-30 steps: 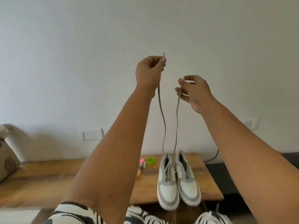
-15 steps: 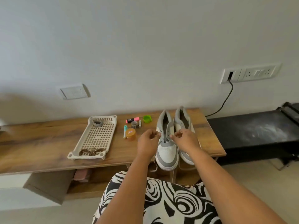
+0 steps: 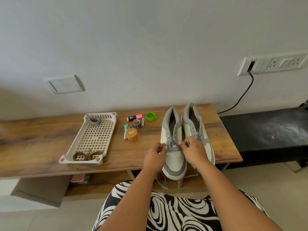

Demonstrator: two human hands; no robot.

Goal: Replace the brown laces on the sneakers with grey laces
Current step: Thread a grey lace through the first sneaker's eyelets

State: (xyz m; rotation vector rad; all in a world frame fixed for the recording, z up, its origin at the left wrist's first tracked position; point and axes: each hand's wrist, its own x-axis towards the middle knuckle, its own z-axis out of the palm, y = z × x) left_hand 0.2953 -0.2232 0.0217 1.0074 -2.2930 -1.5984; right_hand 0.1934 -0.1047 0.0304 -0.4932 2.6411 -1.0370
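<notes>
Our left hand (image 3: 155,155) and right hand (image 3: 191,151) each pinch an end of the grey lace (image 3: 173,145) at the lowest eyelets of the left sneaker (image 3: 173,147), fingers curled tight. Both sneakers are smooth white with grey panels, on the wood-grain tabletop (image 3: 41,140). Brown laces (image 3: 86,155) lie coiled in the perforated plastic tray (image 3: 95,139).

A wooden worktop (image 3: 41,139) stands against the wall. At its right end lie two grey-and-white sneakers (image 3: 173,130), side by side. Left of centre sits a beige perforated tray (image 3: 95,139). Between them lie a pink highlighter (image 3: 134,117), green cap (image 3: 151,116), orange jar (image 3: 132,134) and battery (image 3: 142,122).
</notes>
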